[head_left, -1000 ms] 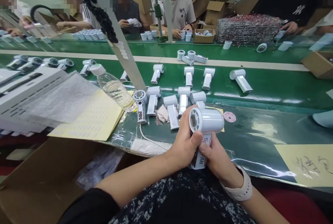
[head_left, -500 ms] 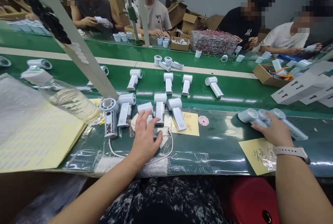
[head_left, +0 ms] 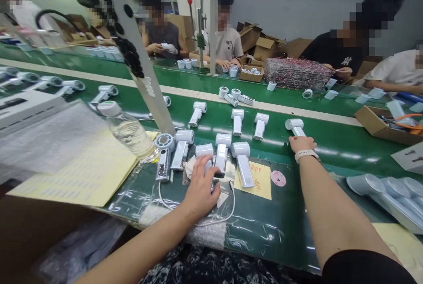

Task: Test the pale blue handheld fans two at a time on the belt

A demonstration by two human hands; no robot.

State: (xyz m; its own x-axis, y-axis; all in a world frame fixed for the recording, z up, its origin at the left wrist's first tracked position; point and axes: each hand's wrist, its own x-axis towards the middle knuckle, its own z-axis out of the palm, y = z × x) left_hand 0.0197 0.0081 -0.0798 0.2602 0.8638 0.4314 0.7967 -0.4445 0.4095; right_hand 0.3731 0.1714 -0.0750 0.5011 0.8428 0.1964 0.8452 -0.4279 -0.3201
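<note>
My left hand [head_left: 202, 183] rests on the near bench, fingers curled over the handle of a white handheld fan [head_left: 204, 149] and partly hiding it. On either side of that fan stand or lie more handheld fans, one with its round grille [head_left: 164, 141] facing me and another [head_left: 243, 164] tilted on a yellow note [head_left: 262, 180]. My right hand [head_left: 302, 144] is stretched out over the green belt, closed at the handle of another handheld fan [head_left: 294, 124]; its fingertips are partly hidden. A white cable [head_left: 233, 204] loops beside my left hand.
Several wrapped fans [head_left: 380, 189] lie at the right. A water bottle [head_left: 130, 136] leans at the left beside yellow sheets [head_left: 95, 178], near a slanted post [head_left: 150, 94]. More fans lie along the belt [head_left: 211, 130]. A cardboard box [head_left: 380, 123] stands right; several people work across the belt.
My right hand has left the wrapped fans at the right and reached forward to a fan on the belt. My left hand stays at its fan. The view has turned right-to-left, shifting things rightward.
</note>
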